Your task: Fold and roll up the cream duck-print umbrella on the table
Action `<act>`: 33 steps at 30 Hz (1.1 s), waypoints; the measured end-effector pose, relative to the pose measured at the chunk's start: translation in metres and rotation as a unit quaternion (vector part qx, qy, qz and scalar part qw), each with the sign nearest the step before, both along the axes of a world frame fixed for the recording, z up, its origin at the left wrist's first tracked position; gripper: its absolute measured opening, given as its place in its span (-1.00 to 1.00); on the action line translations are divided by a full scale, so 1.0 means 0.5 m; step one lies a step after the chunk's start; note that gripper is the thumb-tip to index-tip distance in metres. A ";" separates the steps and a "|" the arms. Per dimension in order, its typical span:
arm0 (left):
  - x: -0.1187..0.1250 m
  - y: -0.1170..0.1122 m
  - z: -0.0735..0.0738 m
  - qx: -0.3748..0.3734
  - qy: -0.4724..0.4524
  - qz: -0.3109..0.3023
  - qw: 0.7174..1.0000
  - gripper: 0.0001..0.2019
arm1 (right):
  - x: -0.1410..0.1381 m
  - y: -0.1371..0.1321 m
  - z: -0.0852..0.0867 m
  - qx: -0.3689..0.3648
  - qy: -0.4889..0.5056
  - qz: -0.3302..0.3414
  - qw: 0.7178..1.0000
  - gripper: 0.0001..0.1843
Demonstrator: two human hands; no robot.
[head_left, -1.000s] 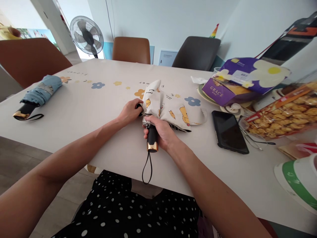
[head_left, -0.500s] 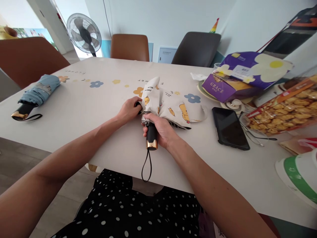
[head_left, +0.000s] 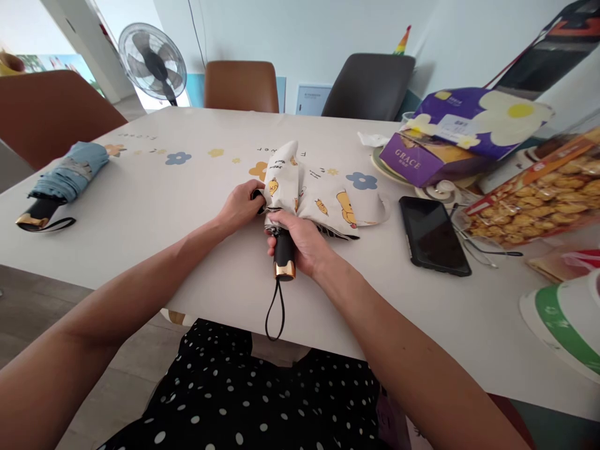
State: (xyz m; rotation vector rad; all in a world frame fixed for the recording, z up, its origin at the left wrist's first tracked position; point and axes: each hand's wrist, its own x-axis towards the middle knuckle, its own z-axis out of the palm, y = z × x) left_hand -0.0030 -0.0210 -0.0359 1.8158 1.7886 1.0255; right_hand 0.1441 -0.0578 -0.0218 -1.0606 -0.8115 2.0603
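A white folding umbrella (head_left: 328, 203) with yellow cartoon figures lies in front of me on the table. Its canopy is collapsed, with one flap spread to the right. The black handle with a gold end (head_left: 284, 256) points toward me, and a black wrist loop hangs over the table edge. My right hand (head_left: 300, 240) is wrapped round the umbrella where handle meets canopy. On the left side of the canopy, my left hand (head_left: 244, 203) pinches the fabric's edge, dark on its inner side. Its fingertips are partly hidden behind the cloth.
A folded blue umbrella (head_left: 72, 172) lies at the table's left. On the right are a black phone (head_left: 434, 236), glasses and cable, a purple box (head_left: 412, 159), a snack bag (head_left: 539, 200) and a green-and-white tub (head_left: 562, 325). Chairs and a fan (head_left: 154, 65) stand beyond the table.
The whole view has shifted slightly. Both hands keep their hold on the white umbrella, and the flap on the right stays spread out.
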 end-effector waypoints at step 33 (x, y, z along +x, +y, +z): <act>-0.003 0.005 -0.009 0.017 0.006 -0.004 1.000 -0.75 | 0.001 -0.001 -0.003 0.007 0.001 0.000 1.000 -0.88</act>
